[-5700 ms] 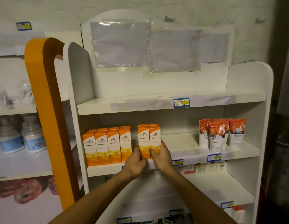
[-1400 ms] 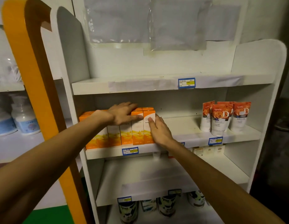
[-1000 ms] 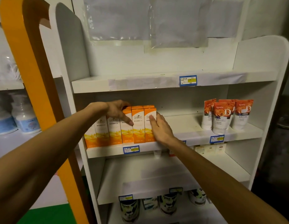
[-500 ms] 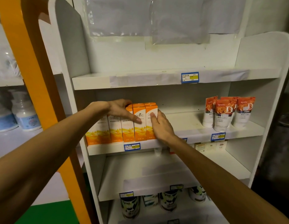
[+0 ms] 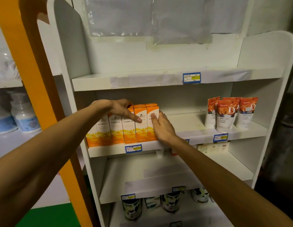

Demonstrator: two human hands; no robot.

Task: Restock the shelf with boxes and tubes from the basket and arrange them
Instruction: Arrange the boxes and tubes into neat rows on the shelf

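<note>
A: Head view: a row of orange boxes [image 5: 124, 126] is seen upright on the left of the middle shelf [image 5: 199, 136], packed side to side at its front edge.

B: And the hands?

A: The left hand [image 5: 121, 108] is laid over the box tops, thumb stretched down a box front, fingers draped behind; whether anything is gripped cannot be told. The right hand [image 5: 162, 126] is pressed flat against the row's right end, fingers straight, nothing grasped.

B: What is found nearby?

A: Orange-topped tubes [image 5: 230, 113] are stood well apart on the right of the same shelf. Blue price tags [image 5: 133, 148] are fixed to the shelf edge. Cans [image 5: 131, 208] are glimpsed on the lowest level. An orange frame [image 5: 32, 89] is crossed by the left forearm, and white bottles [image 5: 24, 117] are seen beyond it.
</note>
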